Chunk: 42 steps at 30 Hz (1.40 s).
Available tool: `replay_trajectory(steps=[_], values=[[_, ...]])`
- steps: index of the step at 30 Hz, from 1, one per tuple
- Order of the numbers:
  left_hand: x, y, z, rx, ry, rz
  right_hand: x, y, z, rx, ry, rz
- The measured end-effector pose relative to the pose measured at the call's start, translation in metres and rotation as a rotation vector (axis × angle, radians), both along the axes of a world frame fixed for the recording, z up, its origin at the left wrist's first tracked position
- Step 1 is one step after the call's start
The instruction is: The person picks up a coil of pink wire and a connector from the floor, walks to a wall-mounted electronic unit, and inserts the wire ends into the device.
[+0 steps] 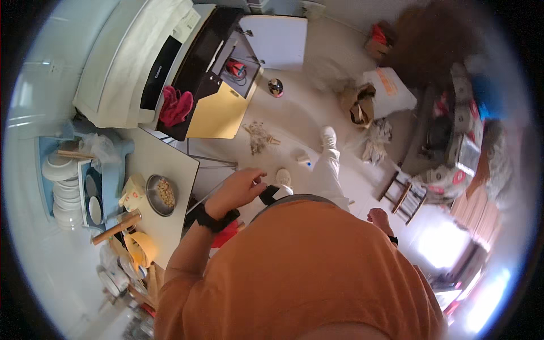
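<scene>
My left hand [241,188] hangs in front of my body beside the table, fingers loosely bent, thumb and fingers apart, with nothing in it. A dark band circles that wrist. The nearest thing on the table [187,187] is a metal bowl [153,195] holding small pale chunks [165,194]; the hand does not touch it. On my other side my right hand [378,217] is down by my hip, fingers curled in, and no object shows in it. A black band is on that wrist.
Left of the bowl are a blue dish rack [46,170] with plates and a yellow pitcher [140,249]. Ahead stands a stove cabinet [215,110] with its door [276,42] swung out. Scraps [258,137], a paper bag [360,110] and a small stool [403,198] are on the floor.
</scene>
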<state>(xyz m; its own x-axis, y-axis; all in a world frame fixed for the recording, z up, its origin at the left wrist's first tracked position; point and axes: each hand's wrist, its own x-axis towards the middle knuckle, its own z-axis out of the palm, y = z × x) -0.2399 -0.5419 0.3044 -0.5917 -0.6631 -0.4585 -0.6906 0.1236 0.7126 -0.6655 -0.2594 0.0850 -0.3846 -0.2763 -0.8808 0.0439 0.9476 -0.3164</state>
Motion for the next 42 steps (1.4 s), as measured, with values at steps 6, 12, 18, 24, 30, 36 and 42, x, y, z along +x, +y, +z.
replay_trajectory(steps=[6,12,18,24,30,36,42], values=[[-0.025,-0.081,-0.055,-0.09,-0.105,0.23,-0.113,-0.2,-0.042,-0.855,0.658,1.651],[-0.035,-0.178,-0.104,-0.402,-0.548,0.167,-0.103,-0.401,0.019,-0.642,0.162,0.777],[-0.002,-0.275,-0.181,-0.768,-0.815,0.013,-0.121,-0.406,0.012,-0.5,-0.059,1.103],[0.024,-0.326,-0.248,-0.812,-1.315,0.099,-0.142,-0.425,-0.025,-0.378,-0.077,0.961],[-0.02,-0.318,-0.256,-0.314,-1.436,0.077,-0.115,-0.449,-0.06,-0.309,-0.149,0.972],[-0.082,-0.21,-0.237,-0.266,-1.442,-0.148,-0.069,-0.451,-0.048,-0.489,-0.294,0.852],[-0.07,-0.12,-0.245,-0.25,-1.5,-0.154,-0.067,-0.432,-0.056,-0.534,-0.316,0.978]])
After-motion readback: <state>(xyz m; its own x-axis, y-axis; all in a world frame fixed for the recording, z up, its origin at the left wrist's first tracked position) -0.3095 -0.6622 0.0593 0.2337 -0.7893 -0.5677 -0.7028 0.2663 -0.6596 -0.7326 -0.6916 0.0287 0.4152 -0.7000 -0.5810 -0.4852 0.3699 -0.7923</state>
